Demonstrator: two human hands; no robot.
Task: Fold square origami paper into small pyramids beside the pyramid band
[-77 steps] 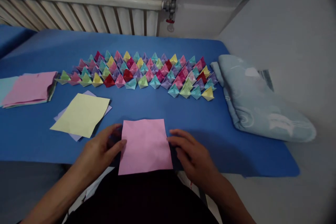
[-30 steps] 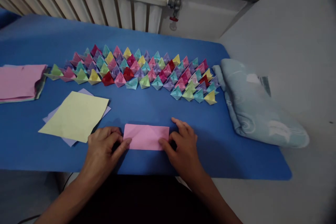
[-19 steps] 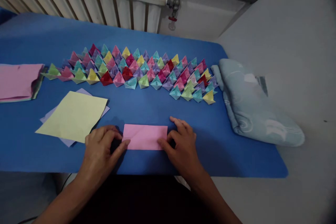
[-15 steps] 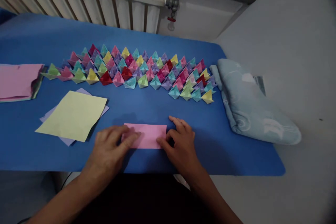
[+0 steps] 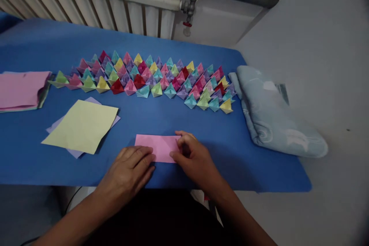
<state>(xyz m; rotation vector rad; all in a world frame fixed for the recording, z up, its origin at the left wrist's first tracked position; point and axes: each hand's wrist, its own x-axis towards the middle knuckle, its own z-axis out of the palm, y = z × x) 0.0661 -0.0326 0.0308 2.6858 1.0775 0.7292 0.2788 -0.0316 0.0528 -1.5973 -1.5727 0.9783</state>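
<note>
A pink sheet of paper (image 5: 163,148), folded into a long rectangle, lies flat near the table's front edge. My left hand (image 5: 128,171) rests on its lower left part, fingers stretched out and lying flat, nothing gripped. At the paper's right end, my right hand (image 5: 191,155) has its thumb on the lower edge and its fingers curled near the upper corner, closed on that end. The fingers cover the right corners. Left of the paper lie a pale yellow square sheet (image 5: 83,127) and, partly under it, a purple sheet (image 5: 75,152).
Rows of small folded paper boats (image 5: 157,90) in many colours stand across the middle of the blue table (image 5: 155,117). A stack of coloured paper (image 5: 23,90) is at the left. A folded light-blue blanket (image 5: 276,111) lies at the right. Behind stands a radiator (image 5: 115,9).
My left hand has gone from fingers bent at the paper's left end to lying flat on its lower left. My right fingers have curled inward over the right end. The view has shifted slightly.
</note>
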